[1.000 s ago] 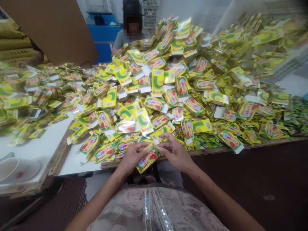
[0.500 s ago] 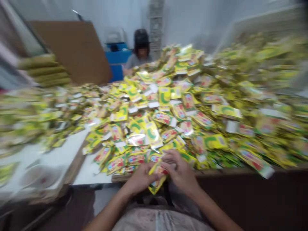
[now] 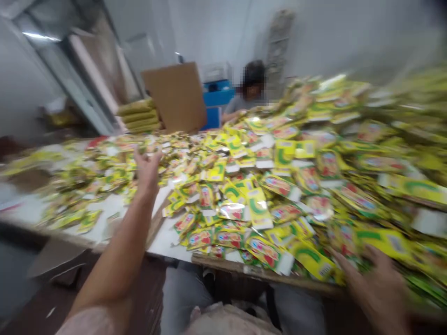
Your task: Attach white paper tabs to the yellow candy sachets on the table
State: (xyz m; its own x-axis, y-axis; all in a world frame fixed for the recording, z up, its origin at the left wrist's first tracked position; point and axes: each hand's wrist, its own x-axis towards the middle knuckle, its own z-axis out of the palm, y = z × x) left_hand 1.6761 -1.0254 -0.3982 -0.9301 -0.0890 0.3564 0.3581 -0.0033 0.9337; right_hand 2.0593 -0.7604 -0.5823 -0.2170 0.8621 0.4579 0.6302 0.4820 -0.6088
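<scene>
Yellow boxes (image 3: 259, 208): two-handed hold is ended
Left hand (image 3: 147, 171): centre-left, fingers spread, empty
Right hand (image 3: 379, 281): lower right, spread (seems empty)

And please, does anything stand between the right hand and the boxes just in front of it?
Nothing visible does. The right hand is open, thumb and fingers spread, very close to the nearest boxes. Because of the blur, I cannot tell whether it already touches them.
</scene>
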